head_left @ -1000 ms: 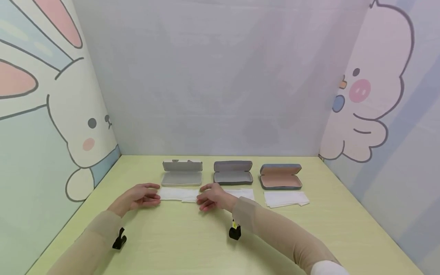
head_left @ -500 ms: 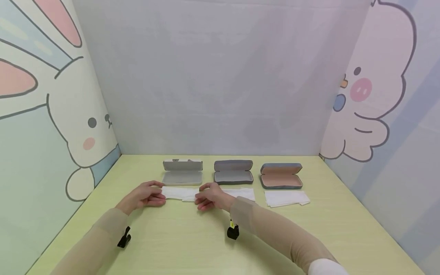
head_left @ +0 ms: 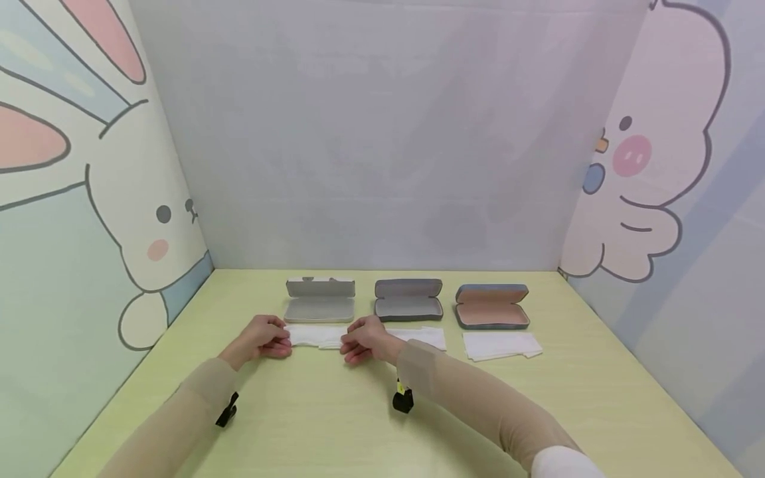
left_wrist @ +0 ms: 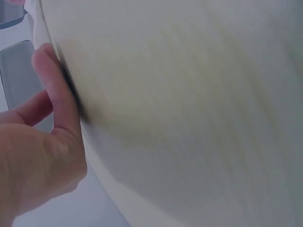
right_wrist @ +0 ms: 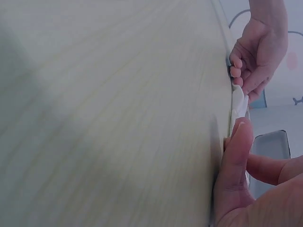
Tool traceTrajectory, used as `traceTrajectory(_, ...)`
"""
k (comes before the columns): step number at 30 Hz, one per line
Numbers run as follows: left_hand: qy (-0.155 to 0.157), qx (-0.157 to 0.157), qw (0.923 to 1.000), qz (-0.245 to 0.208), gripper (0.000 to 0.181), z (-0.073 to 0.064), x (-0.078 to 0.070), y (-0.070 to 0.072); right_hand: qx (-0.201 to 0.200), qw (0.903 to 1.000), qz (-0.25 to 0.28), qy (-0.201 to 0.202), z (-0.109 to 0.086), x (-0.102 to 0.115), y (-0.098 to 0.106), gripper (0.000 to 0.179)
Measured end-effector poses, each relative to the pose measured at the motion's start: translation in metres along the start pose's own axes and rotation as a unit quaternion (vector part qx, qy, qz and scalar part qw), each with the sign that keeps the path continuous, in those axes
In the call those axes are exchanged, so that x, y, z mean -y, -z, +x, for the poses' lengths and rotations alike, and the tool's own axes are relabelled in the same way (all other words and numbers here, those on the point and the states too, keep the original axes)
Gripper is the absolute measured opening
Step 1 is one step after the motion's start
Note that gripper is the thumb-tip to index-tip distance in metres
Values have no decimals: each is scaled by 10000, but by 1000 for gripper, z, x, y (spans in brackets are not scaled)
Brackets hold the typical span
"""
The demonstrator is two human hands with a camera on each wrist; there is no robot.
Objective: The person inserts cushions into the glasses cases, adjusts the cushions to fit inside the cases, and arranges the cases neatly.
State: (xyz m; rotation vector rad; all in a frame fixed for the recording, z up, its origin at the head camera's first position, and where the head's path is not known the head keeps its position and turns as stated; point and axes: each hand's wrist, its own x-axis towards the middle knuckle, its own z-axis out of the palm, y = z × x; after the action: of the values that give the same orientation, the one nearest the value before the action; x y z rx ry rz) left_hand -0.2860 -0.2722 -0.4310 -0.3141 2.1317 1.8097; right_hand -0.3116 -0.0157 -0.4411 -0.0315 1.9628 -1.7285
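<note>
In the head view, a folded white cloth [head_left: 317,336] lies on the table in front of the left glasses case [head_left: 319,309], which stands with its lid up. My left hand [head_left: 263,337] pinches the cloth's left end between thumb and fingers. At the other end, my right hand [head_left: 367,338] pinches the cloth's right edge. The right wrist view shows the cloth [right_wrist: 239,101] stretched between both hands, bunched slightly upward near the left fingers. In the left wrist view, the left hand's fingertips meet the cloth's edge, partly hidden.
A grey glasses case [head_left: 409,300] and a blue case [head_left: 493,307] with a pinkish lining stand open to the right. A second white cloth [head_left: 418,337] lies partly behind the right hand, and a third cloth [head_left: 501,345] before the blue case. Walls enclose the table [head_left: 335,411].
My left hand has moved right and its fingers have closed on the cloth's left end. The right hand has stayed at nearly the same spot on the other end.
</note>
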Motion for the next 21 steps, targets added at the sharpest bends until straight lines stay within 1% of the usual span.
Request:
traceTrajectory(4,99,-231,9996,123,28,-2,-1,-6,-176,9996,-196,55,1,0,-4,18)
traceTrajectory(7,137,-306,9993,141,31,-4,-2,-7,-258,9991,-312,89,0,2,-6,16)
traceTrajectory(15,178,-274,9994,142,30,-4,-1,-6,-438,9981,-415,124,-1,5,-10,13)
traceTrajectory(21,174,-209,9995,169,29,-3,0,-5,-753,9956,-527,209,-2,5,-10,12)
